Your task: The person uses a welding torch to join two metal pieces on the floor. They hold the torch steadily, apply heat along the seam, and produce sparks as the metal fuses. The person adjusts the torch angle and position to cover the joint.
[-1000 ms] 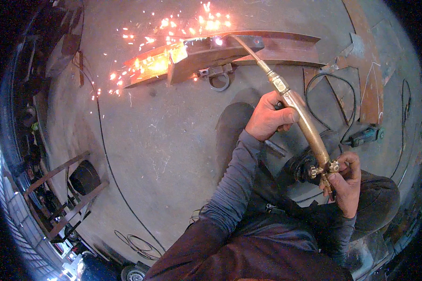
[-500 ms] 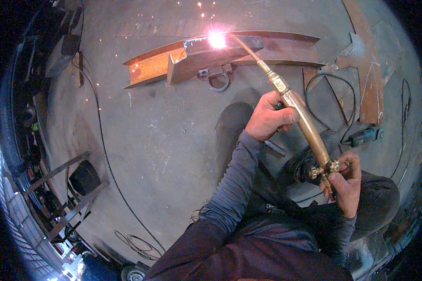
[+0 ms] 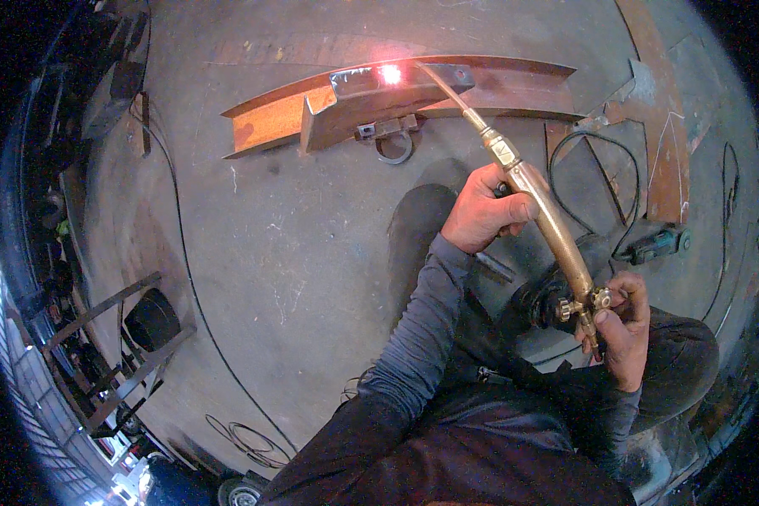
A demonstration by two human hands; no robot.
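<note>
Both hands on the brass cutting torch (image 3: 548,221): left hand (image 3: 485,211) has a full grip around the barrel, right hand (image 3: 622,325) pinches the valve end, tip glowing against the rusty steel beam (image 3: 396,97) on the floor (image 3: 295,253).

We find ourselves in a metal fabrication workshop. The evidence: a bare, stained concrete floor (image 3: 295,278) serves as the work surface; a rusty steel beam (image 3: 413,97) lies on it with a glowing hot spot (image 3: 390,74) at the tip of a brass cutting torch (image 3: 531,198); rusted steel plates (image 3: 662,143) lie at the right, black cables (image 3: 185,261) trail across the floor, an angle grinder (image 3: 658,244) rests nearby, and steel frames (image 3: 110,354) stand at the left edge
</note>
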